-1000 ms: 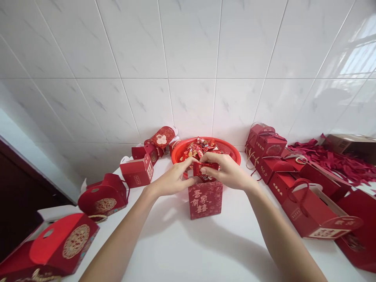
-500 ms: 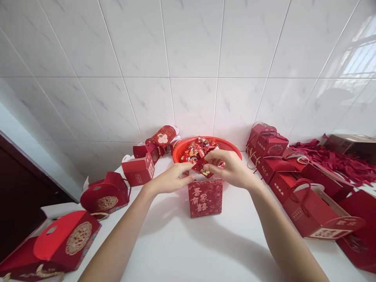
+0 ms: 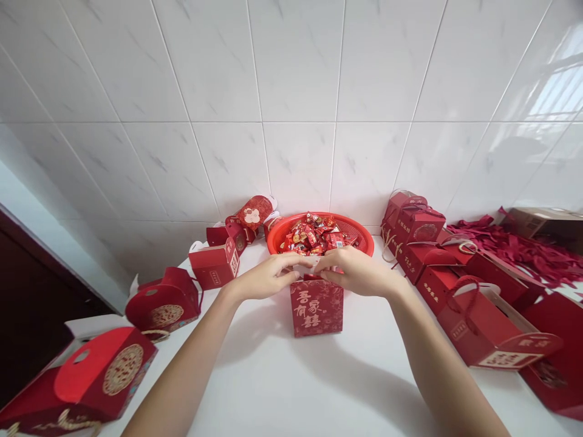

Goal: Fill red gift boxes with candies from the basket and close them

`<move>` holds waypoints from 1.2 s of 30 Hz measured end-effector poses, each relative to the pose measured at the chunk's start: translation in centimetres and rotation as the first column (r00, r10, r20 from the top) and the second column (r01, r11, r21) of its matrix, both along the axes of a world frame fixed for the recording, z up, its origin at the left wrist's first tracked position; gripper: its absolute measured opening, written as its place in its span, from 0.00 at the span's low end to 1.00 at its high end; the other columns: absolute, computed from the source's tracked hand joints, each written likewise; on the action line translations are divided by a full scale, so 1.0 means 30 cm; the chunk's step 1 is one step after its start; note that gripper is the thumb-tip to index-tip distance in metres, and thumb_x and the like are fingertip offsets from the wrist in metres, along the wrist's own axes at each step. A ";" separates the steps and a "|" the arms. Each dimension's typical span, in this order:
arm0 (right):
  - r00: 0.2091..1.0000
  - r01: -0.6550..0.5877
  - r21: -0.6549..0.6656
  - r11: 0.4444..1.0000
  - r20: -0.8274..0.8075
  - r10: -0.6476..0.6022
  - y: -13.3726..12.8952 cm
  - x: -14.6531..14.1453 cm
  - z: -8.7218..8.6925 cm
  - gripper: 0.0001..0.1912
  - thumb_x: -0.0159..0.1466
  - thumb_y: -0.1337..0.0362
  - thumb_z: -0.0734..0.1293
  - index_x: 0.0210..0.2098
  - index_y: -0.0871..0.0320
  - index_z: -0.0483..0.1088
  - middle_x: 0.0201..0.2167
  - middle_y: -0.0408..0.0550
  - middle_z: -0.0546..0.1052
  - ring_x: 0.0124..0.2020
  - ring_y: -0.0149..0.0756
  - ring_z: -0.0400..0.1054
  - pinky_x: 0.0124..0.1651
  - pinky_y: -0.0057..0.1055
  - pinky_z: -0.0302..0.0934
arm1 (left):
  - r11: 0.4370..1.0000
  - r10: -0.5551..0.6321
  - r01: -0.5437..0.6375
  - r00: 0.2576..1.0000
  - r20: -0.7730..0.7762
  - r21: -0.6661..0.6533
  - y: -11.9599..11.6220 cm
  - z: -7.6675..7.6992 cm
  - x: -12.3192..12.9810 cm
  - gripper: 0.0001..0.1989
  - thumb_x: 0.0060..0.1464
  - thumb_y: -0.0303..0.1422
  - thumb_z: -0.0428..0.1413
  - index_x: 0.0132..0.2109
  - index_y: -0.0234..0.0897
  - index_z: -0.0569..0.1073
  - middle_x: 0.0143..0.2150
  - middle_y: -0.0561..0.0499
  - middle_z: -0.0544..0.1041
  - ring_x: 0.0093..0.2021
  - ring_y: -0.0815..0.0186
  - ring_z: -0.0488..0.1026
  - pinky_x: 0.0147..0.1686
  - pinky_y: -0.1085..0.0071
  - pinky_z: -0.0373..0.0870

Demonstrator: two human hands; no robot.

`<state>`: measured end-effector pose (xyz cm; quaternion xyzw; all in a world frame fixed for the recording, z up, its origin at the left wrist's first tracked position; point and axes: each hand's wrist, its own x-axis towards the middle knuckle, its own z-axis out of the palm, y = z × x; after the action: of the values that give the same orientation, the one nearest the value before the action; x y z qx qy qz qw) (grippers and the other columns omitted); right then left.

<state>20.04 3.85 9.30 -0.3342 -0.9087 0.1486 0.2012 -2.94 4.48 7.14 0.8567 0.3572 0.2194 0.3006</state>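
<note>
A small red gift box (image 3: pixel 317 309) with gold Chinese characters stands upright on the white table before me. At its top left edge is my left hand (image 3: pixel 268 276), thumb and fingers closed on the rim and white inner flap. Over the top right, my right hand (image 3: pixel 353 270) has its fingers bent down at the opening, closed on the box's upper edge. My fingers hide most of the opening. Just behind the box sits a red plastic basket (image 3: pixel 362 238) holding many red-wrapped candies (image 3: pixel 312 233).
Several red gift boxes (image 3: pixel 166 303) line the left side. More red boxes (image 3: pixel 496 328) are grouped at the right, with dark red ribbons (image 3: pixel 523 246) and a brown cardboard box (image 3: pixel 542 218) behind. A tiled wall (image 3: pixel 300 164) bounds the back.
The dark red patterned piece between my hands is no longer visible. My right hand has moved down onto the box top, uncovering more candies. My left hand stays nearly in place.
</note>
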 end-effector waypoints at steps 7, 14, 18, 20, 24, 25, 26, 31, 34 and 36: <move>0.980 0.045 0.055 0.997 -0.194 -0.033 -0.005 0.036 0.023 0.11 0.66 0.69 0.63 0.41 0.56 0.76 0.39 0.48 0.80 0.38 0.38 0.72 0.40 0.33 0.63 | 0.999 0.042 -0.041 0.998 -0.038 0.009 -0.005 0.003 -0.003 0.17 0.64 0.38 0.49 0.56 0.43 0.74 0.59 0.49 0.75 0.56 0.62 0.73 0.53 0.67 0.71; 0.955 0.145 0.084 0.986 -0.273 -0.117 0.001 0.106 0.048 0.10 0.67 0.62 0.66 0.45 0.56 0.75 0.43 0.49 0.80 0.39 0.39 0.74 0.42 0.34 0.65 | 0.991 0.075 -0.075 0.997 0.004 0.110 -0.009 -0.022 0.039 0.26 0.57 0.31 0.56 0.62 0.42 0.66 0.64 0.45 0.71 0.52 0.59 0.75 0.49 0.65 0.72; 0.972 0.145 0.028 0.989 -0.190 -0.137 0.014 0.116 0.032 0.12 0.69 0.58 0.64 0.44 0.57 0.75 0.40 0.49 0.80 0.36 0.37 0.72 0.39 0.33 0.64 | 0.984 0.049 -0.058 0.997 0.054 0.170 -0.006 -0.052 0.077 0.08 0.57 0.27 0.52 0.42 0.37 0.73 0.42 0.49 0.79 0.41 0.63 0.75 0.42 0.68 0.72; 0.982 0.133 -0.023 0.991 -0.132 -0.135 0.022 0.117 0.012 0.14 0.70 0.56 0.62 0.41 0.57 0.75 0.36 0.48 0.79 0.34 0.37 0.71 0.37 0.32 0.62 | 0.982 0.034 -0.043 0.998 0.055 0.186 -0.009 -0.057 0.088 0.05 0.56 0.26 0.51 0.35 0.37 0.72 0.35 0.51 0.78 0.37 0.65 0.74 0.39 0.70 0.70; 0.994 0.088 -0.123 0.989 -0.048 -0.094 0.034 0.127 -0.052 0.16 0.70 0.55 0.60 0.39 0.58 0.75 0.33 0.48 0.77 0.32 0.35 0.68 0.35 0.30 0.60 | 0.989 0.017 -0.019 1.000 0.018 0.149 -0.016 -0.053 0.089 0.03 0.53 0.28 0.55 0.36 0.37 0.73 0.34 0.53 0.78 0.35 0.66 0.73 0.38 0.71 0.68; 0.995 0.077 -0.135 0.988 -0.053 -0.084 0.036 0.132 -0.073 0.17 0.70 0.53 0.61 0.39 0.58 0.75 0.33 0.48 0.77 0.32 0.35 0.67 0.35 0.30 0.59 | 0.990 0.014 -0.016 1.000 0.012 0.138 -0.016 -0.052 0.088 0.03 0.54 0.30 0.55 0.36 0.38 0.74 0.35 0.54 0.78 0.36 0.66 0.73 0.39 0.71 0.68; 0.994 0.067 -0.142 0.988 -0.071 -0.077 0.039 0.136 -0.095 0.18 0.70 0.52 0.61 0.38 0.58 0.75 0.33 0.48 0.77 0.32 0.35 0.67 0.35 0.29 0.59 | 0.991 0.012 -0.013 1.000 0.010 0.130 -0.015 -0.052 0.086 0.04 0.55 0.31 0.55 0.37 0.38 0.75 0.36 0.53 0.79 0.37 0.66 0.73 0.40 0.71 0.68; 0.940 0.065 -0.188 0.980 -0.319 -0.124 0.035 0.149 -0.201 0.23 0.66 0.43 0.64 0.33 0.59 0.73 0.33 0.49 0.75 0.34 0.35 0.68 0.37 0.30 0.63 | 0.992 -0.013 0.011 1.000 0.023 0.124 -0.007 -0.059 0.089 0.07 0.56 0.30 0.52 0.36 0.37 0.76 0.36 0.52 0.80 0.36 0.66 0.74 0.40 0.71 0.69; 0.887 0.104 -0.212 0.972 -0.422 -0.187 -0.016 0.145 -0.228 0.24 0.65 0.43 0.65 0.33 0.59 0.74 0.34 0.50 0.77 0.35 0.36 0.70 0.38 0.31 0.65 | 0.992 -0.051 0.047 0.998 0.028 0.116 -0.015 -0.057 0.095 0.08 0.56 0.28 0.52 0.35 0.37 0.77 0.36 0.52 0.81 0.37 0.66 0.75 0.41 0.71 0.71; 0.863 0.170 -0.176 0.970 -0.448 -0.233 -0.084 0.152 -0.220 0.21 0.67 0.46 0.64 0.34 0.59 0.74 0.33 0.49 0.78 0.35 0.37 0.71 0.38 0.31 0.65 | 0.989 -0.107 0.103 0.994 0.030 0.106 -0.023 -0.048 0.094 0.07 0.55 0.28 0.54 0.36 0.37 0.78 0.38 0.51 0.81 0.40 0.65 0.76 0.44 0.71 0.71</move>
<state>24.61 1.32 2.71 -0.3943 -0.7821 0.2615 0.4055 -0.12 3.78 5.70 0.8846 0.2944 0.2370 0.2731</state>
